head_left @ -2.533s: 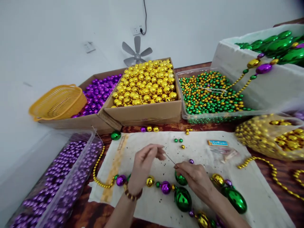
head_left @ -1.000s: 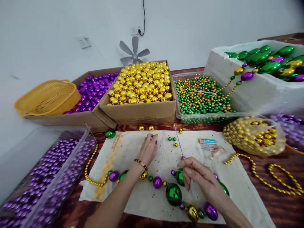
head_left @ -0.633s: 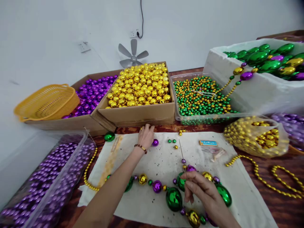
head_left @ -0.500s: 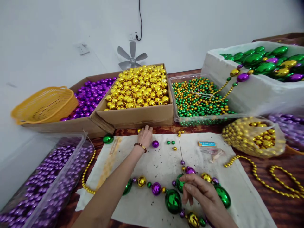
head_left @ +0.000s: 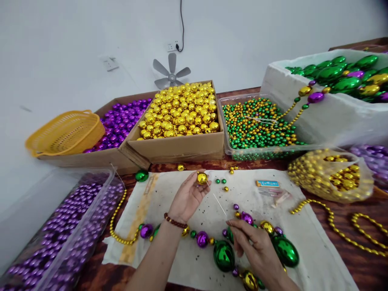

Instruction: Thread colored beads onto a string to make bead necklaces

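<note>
My left hand (head_left: 188, 198), with a brown bead bracelet at the wrist, is turned palm up and grips a large gold bead (head_left: 202, 178) at its fingertips. Lower right, my right hand (head_left: 256, 246) pinches a long thin needle (head_left: 220, 204) that points up and left toward the gold bead. Across the white cloth (head_left: 182, 270) runs a strand of green, gold and purple beads, including a purple bead (head_left: 202, 239) and a large green bead (head_left: 223, 255). Part of this strand is hidden under both forearms. Two small green beads (head_left: 220, 181) lie right of my left hand.
Behind the cloth stand a box of gold beads (head_left: 178, 143), a box of purple beads (head_left: 117, 125) with a yellow basket (head_left: 65, 133), and a clear tub of small beads (head_left: 257, 121). A purple-bead bin (head_left: 60, 226) is left; a gold-bead bag (head_left: 321, 173) is right.
My left hand has come back from the cloth's far edge, turned palm up and now holds a gold bead. The needle in my right hand has tilted left. The loose purple bead no longer shows.
</note>
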`<state>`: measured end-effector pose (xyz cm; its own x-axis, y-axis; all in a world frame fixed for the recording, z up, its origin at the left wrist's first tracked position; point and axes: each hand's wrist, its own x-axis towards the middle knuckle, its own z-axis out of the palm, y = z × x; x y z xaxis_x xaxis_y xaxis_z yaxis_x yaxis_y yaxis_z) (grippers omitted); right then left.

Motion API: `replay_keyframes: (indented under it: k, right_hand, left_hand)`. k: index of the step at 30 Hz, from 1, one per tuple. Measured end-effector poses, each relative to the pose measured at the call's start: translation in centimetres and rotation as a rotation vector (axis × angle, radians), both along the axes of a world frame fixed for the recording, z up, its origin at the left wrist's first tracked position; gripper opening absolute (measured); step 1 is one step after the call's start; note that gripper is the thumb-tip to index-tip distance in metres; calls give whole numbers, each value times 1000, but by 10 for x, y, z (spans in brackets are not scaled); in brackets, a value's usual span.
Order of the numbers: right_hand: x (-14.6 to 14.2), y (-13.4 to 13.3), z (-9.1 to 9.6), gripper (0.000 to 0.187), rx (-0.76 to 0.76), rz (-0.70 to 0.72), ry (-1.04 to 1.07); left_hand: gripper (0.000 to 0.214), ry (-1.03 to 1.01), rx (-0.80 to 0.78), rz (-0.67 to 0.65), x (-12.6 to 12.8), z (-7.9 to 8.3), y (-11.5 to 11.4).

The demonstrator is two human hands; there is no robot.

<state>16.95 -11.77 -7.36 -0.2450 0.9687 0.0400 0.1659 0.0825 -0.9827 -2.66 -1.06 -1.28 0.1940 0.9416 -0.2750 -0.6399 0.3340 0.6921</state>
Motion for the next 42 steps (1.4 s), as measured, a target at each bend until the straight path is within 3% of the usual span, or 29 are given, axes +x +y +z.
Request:
replay_keyframes:
  k: [7,21,29,37,42]
  right_hand:
    - [1,-5,6,24,116,-50,-136]
    - [-5,-5,11,25,85,-43,-129]
    - [-7,-9,5,28,-9,-45,-113]
    - [-14,-4,1,30,28,-74,-101]
    - [-15,2,9,28,9,-84,-74]
  left_hand:
    - [24,-220,-145,25,8,4,1]
    - [25,-249,-185,46,6,0,-3]
    - [27,-168,-165,55,7,0,-7]
    - [25,-30,-16,35,25,2,-27]
    - [28,218,52,-113,30,-1,-49]
